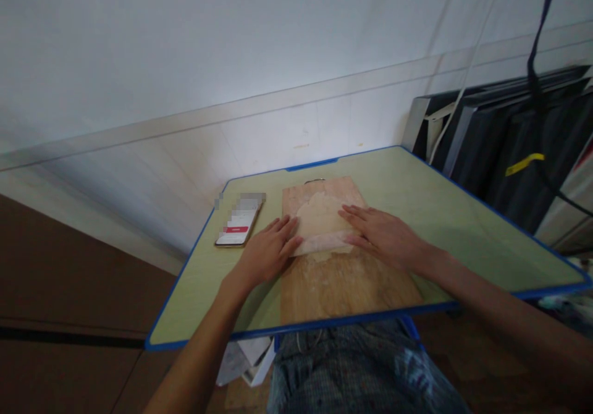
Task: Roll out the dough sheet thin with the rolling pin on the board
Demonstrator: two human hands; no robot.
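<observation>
A thin, pale sheet that looks like rolled-out dough (319, 216) lies on a wooden board (343, 284). Its far edge is uneven, and a whiter band runs along its near side. At the sheet's left edge, my left hand (269, 250) rests with fingers stretched out and fingertips touching it. My right hand (389, 235) lies flat over the right edge, its fingers extended and slightly apart. Neither hand grips anything. Parts of the sheet's side edges are hidden under my fingers.
The board stands on a light green table (463, 228) with a blue rim, against a white wall. A phone (238, 225) with a lit screen lies left of the board. Dark flat panels (500, 130) lean at the right, near a hanging black strap (535, 80).
</observation>
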